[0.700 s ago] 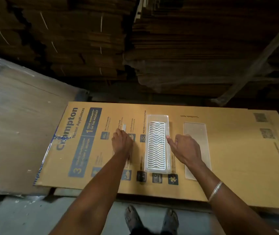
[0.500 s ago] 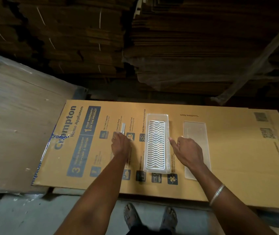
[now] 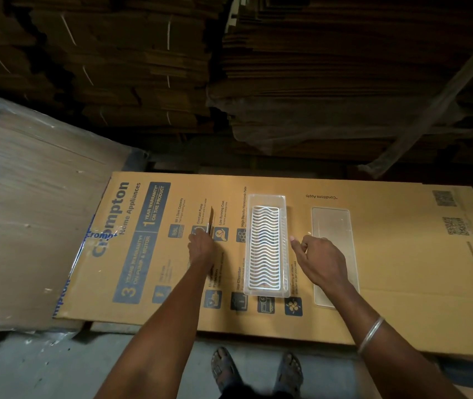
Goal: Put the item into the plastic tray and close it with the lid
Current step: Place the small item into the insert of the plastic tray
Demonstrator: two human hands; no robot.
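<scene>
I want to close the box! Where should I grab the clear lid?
Probably by its long edges, coming from above: the lid lies flat on the cardboard, right of the tray, so a fingertip must first lift one thin edge.

The flattened cardboard box says "Crompton Home Appliances" in blue. It's also got "1 YEAR WARRANTY* ON THE PRODUCT", "Low Running Cost" and "*Conditions Apply".
</scene>
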